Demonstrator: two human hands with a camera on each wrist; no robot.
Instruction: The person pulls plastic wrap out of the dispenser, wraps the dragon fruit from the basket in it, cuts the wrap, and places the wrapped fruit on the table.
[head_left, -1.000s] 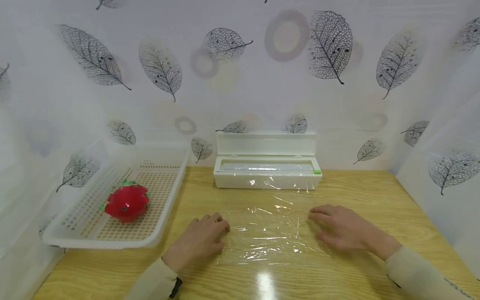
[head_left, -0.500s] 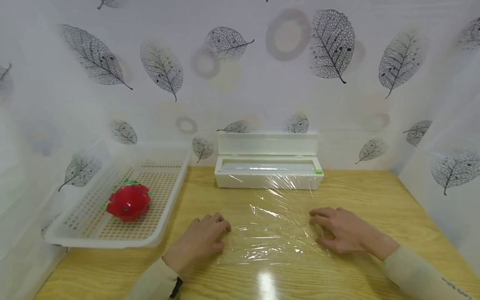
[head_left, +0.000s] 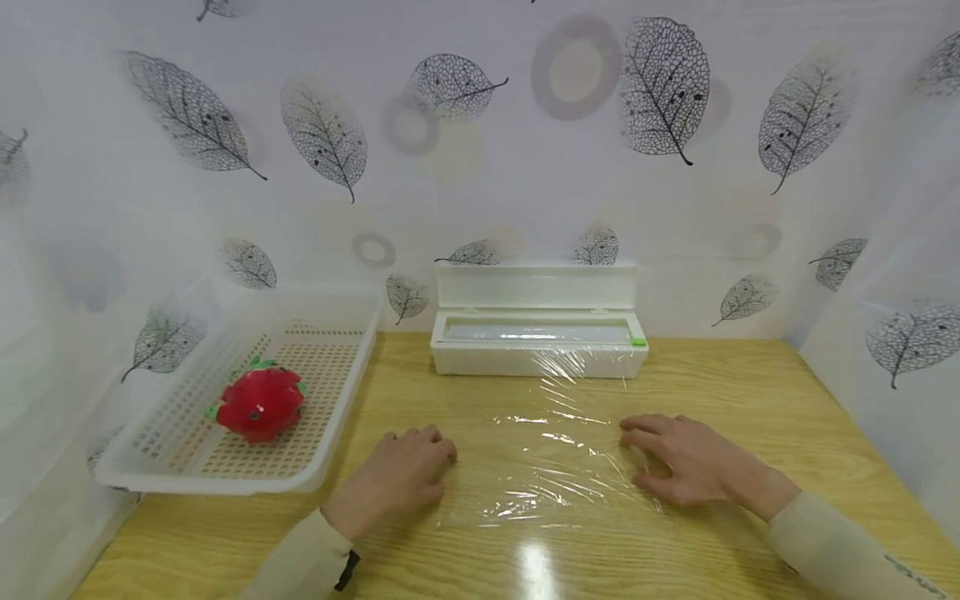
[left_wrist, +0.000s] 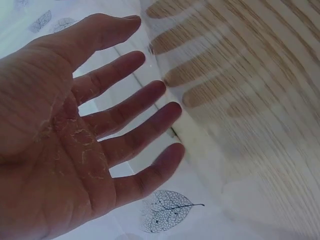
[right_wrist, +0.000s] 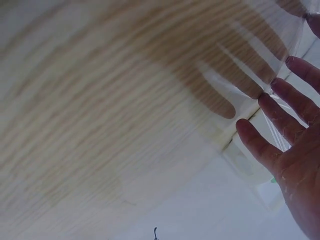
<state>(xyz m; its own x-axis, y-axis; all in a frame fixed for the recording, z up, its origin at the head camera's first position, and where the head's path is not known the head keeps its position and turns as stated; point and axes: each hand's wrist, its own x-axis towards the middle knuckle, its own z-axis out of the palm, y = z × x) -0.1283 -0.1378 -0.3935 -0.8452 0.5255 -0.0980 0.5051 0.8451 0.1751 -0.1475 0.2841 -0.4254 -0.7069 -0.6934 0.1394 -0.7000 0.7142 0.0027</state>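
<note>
A sheet of clear plastic wrap [head_left: 555, 462] lies over the table, running forward from a white wrap dispenser [head_left: 487, 361] whose lid [head_left: 536, 287] stands raised. A roll of wrap [head_left: 536, 333] is visible inside the box. At the sheet's left side is my left hand [head_left: 401, 475], palm down; in the left wrist view its fingers [left_wrist: 145, 125] are spread and fairly straight, holding nothing. My right hand [head_left: 690, 462] is at the sheet's right side, its fingers [right_wrist: 280, 117] spread with fingertips at the wrap and tabletop. Whether either hand presses the film is hard to tell.
On the left stands a white plastic basket [head_left: 307, 479] with a red, green-tipped dragon fruit [head_left: 262, 404] in it. A leaf-patterned curtain [head_left: 487, 192] closes off the back and sides of the wooden table [head_left: 720, 383].
The left hand has shifted slightly left. Creases and glints in the plastic wrap have changed, while the right hand stays nearly in place. The whole head view has drifted a little.
</note>
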